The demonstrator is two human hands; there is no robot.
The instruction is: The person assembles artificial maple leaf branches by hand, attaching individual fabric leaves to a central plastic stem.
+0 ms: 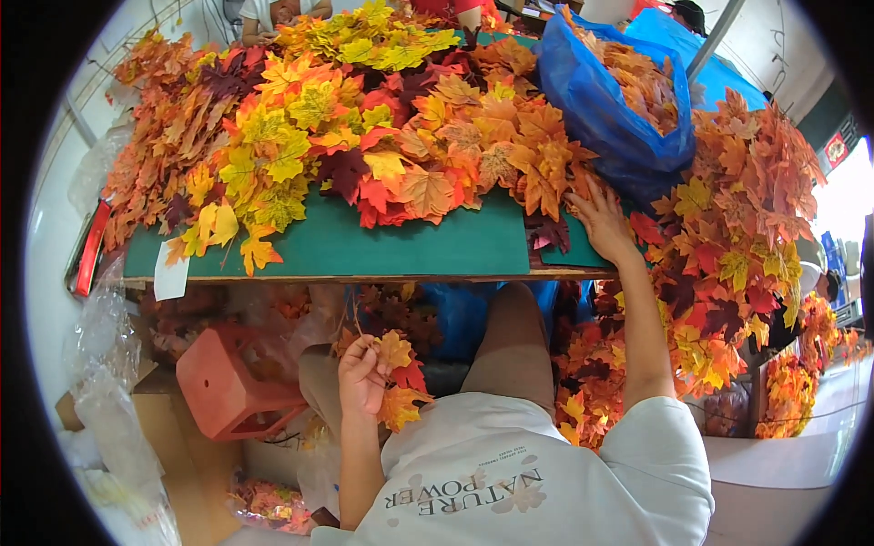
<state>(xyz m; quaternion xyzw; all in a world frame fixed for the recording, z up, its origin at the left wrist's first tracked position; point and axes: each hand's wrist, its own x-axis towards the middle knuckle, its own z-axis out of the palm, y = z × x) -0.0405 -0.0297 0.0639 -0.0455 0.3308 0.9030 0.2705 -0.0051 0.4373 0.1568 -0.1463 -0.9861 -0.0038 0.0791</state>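
At the far left, crumpled clear plastic [107,391] is hung, and to the right of it a red stool [218,378] is seen, tipped over under the table. A white paper [170,273] is placed at the left front edge of the green table [373,246], whose top is mostly covered by a pile of leaves [428,136] in orange, yellow, red and dark purple.

Below the table edge, in front of the body, the left hand [364,371] is raised. Its thumb and fingertips are closed narrowly, and a sprig [394,351] of orange and red leaves is held by them. The leaves of the sprig are located just to the right of the fingers, and partly below them; a thin stem is seen above the fingertips.

Farther right, the right hand [603,221] is laid on the table, palm down, with the fingers spread, and the edge of the pile is touched by its fingertips. Whether a leaf is gripped there cannot be told. Behind this hand, a blue bag [583,100] filled with orange leaves is placed. At the far right, many hanging leaves [742,209] are gathered.
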